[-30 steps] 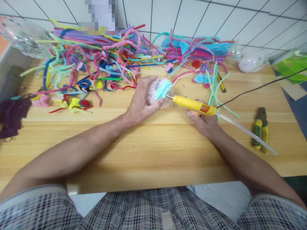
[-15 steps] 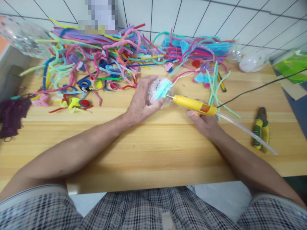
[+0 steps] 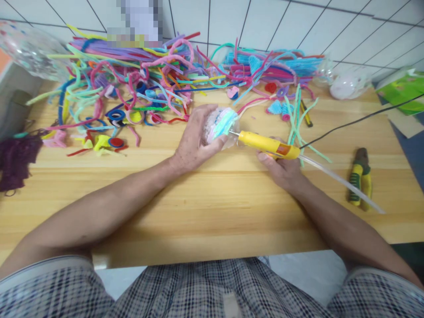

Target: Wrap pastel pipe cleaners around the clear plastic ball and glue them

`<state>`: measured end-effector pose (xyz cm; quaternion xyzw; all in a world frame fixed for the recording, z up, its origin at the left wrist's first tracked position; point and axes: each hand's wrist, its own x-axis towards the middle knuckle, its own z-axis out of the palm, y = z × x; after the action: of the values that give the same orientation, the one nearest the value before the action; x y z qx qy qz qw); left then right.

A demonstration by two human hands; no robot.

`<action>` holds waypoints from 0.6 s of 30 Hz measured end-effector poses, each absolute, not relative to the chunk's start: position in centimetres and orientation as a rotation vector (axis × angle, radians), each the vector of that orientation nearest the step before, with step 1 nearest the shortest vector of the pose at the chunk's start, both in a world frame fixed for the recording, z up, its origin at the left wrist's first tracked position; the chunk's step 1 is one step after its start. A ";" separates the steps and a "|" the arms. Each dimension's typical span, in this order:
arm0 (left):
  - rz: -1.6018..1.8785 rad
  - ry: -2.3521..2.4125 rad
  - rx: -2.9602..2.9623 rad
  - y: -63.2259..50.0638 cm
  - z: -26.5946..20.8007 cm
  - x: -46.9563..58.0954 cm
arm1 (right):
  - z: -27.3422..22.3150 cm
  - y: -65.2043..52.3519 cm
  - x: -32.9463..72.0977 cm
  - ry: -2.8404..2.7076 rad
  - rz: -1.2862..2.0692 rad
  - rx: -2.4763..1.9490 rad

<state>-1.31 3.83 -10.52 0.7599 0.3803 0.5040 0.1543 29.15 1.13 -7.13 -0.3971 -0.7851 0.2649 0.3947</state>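
My left hand point(image 3: 195, 141) is wrapped round a clear ball point(image 3: 220, 123) that shows bands of white, blue, green and pink fuzzy strands. My right hand point(image 3: 281, 170) grips a yellow hot glue gun point(image 3: 265, 143) from below. The gun's metal nozzle point(image 3: 233, 133) meets the right side of the ball, near my left thumb; whether it touches is hard to tell. A clear glue stick point(image 3: 344, 183) pokes out of the gun's back end. Pale green pipe cleaners point(image 3: 296, 119) lie just behind the gun.
Several colourful pipe cleaners point(image 3: 132, 84) are heaped along the tiled wall. Green-and-yellow pliers point(image 3: 360, 179) lie at the right, below a black cord point(image 3: 357, 112). A yellow cutter knife point(image 3: 306, 114), clear balls point(image 3: 347, 84) and a purple piece point(image 3: 20, 159) also lie on the wooden table point(image 3: 185, 221).
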 end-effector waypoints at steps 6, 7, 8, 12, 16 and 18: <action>1.458 1.076 2.196 3.8 -10.5 -1.3 | -7.0 1.1 29.0 -1.988 0.681 -0.985; 1.464 1.070 2.202 3.9 -10.5 -1.3 | -7.0 1.1 29.0 -1.984 0.690 -0.989; 1.469 1.064 2.205 3.9 -10.5 -1.3 | -6.9 1.1 29.0 -1.981 0.698 -0.993; 1.468 1.028 2.219 4.1 -10.6 -1.4 | -7.1 1.2 29.1 -1.982 0.684 -1.004; 1.466 1.035 2.202 4.1 -10.7 -1.5 | -7.2 1.2 29.2 -1.992 0.671 -1.009; 1.455 1.049 2.194 4.0 -10.7 -1.4 | -7.2 1.1 29.1 -1.999 0.654 -0.999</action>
<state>-1.40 4.01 -10.68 0.7649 0.3659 0.5075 0.1533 29.15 1.13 -7.23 -0.3941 -0.7885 0.2581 0.3954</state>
